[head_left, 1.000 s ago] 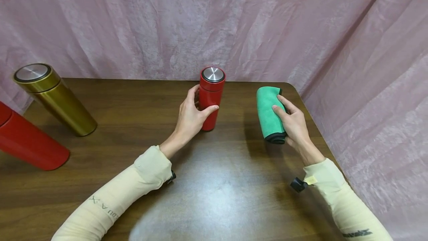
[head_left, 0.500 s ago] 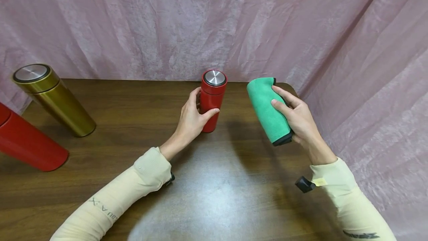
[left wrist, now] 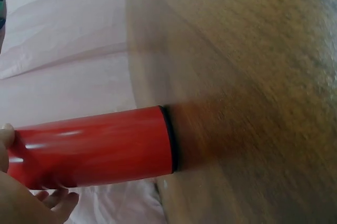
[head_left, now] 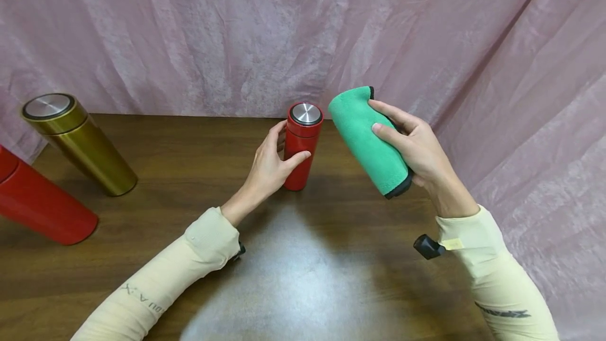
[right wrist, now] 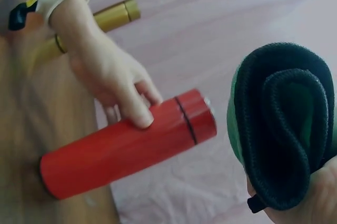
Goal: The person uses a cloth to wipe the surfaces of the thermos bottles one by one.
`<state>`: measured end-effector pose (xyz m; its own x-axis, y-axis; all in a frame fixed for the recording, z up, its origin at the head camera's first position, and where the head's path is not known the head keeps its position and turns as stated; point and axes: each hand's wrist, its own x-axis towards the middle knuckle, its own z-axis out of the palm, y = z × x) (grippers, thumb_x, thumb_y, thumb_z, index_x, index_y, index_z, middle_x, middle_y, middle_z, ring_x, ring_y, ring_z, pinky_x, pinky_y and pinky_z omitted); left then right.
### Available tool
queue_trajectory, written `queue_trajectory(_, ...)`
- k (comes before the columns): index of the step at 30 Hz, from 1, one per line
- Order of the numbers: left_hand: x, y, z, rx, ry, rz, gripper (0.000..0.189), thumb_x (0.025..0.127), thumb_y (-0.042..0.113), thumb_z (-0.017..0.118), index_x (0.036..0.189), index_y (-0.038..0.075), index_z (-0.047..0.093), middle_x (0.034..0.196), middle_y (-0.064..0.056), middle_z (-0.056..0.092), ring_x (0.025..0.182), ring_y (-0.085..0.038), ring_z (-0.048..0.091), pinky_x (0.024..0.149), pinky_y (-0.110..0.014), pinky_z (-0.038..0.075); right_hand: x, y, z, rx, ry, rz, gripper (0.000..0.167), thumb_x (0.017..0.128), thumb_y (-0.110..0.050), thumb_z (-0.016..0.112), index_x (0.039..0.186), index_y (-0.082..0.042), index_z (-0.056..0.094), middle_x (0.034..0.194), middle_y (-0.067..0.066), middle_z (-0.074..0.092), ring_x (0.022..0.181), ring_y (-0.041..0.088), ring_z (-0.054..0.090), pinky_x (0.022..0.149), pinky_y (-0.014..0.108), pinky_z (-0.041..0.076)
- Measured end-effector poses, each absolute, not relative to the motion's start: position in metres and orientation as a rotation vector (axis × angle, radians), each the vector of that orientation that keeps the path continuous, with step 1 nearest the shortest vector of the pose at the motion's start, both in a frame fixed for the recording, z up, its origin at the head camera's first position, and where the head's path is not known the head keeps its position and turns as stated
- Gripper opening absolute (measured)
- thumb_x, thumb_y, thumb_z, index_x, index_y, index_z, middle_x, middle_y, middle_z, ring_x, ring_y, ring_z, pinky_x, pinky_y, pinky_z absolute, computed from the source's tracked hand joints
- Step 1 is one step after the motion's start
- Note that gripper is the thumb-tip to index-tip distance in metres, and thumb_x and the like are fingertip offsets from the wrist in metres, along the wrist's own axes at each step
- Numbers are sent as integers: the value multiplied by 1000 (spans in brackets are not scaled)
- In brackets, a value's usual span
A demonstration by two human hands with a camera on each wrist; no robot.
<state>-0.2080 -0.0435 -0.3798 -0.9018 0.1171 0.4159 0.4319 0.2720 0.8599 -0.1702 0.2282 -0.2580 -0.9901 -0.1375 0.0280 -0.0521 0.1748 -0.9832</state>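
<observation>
A small red thermos bottle (head_left: 299, 154) with a silver lid top stands upright on the wooden table near its back edge. My left hand (head_left: 270, 164) grips its side, thumb across the front; the fingers behind it are partly hidden. In the left wrist view the red thermos bottle (left wrist: 100, 148) meets the table with its black-rimmed base. My right hand (head_left: 416, 143) holds a folded green cloth (head_left: 371, 143) with black edging, thumb on its face. The cloth is off the table, tilted, just right of the bottle and apart from it. Its rolled end (right wrist: 287, 129) shows in the right wrist view.
At the left stand a gold thermos bottle (head_left: 90, 146) and a larger red thermos bottle (head_left: 44, 204), partly cut off by the frame. A pink curtain (head_left: 227, 36) hangs behind the wooden table (head_left: 199, 146) and along its right side.
My right hand has raised the green cloth and brought it left, closer to the small red bottle, tilting its top leftward. The left hand keeps its grip, with hardly any movement.
</observation>
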Motion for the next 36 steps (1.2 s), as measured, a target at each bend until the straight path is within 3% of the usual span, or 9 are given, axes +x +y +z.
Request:
queue_trajectory(8, -207, -44, -378, -538, -2300, -1690, 77, 90, 18, 84, 151, 2, 41, 130, -15, 64, 119, -27, 62, 100, -42, 54, -186, 204, -241, -279, 2443, -1776, 49, 97, -33, 74, 144, -36, 61, 140, 7, 57, 106, 27, 62, 76, 32, 58)
queue_trajectory(18, -208, -42, -379, -559, -2313, -1658, 77, 88, 18, 85, 149, 1, 41, 131, -16, 64, 118, -28, 63, 99, -42, 55, -206, 200, -239, -213, 2432, -1660, 49, 95, -37, 76, 143, -40, 62, 136, 7, 58, 92, 29, 67, 71, 36, 59)
queue_trajectory(36, -210, -48, -381, -573, -2278, -1650, 76, 88, 20, 85, 148, 1, 43, 128, -16, 66, 116, -26, 64, 97, -41, 56, -193, 195, -223, -319, 2519, -1387, 49, 95, -39, 76, 142, -41, 62, 144, -2, 54, 97, 34, 65, 76, 41, 59)
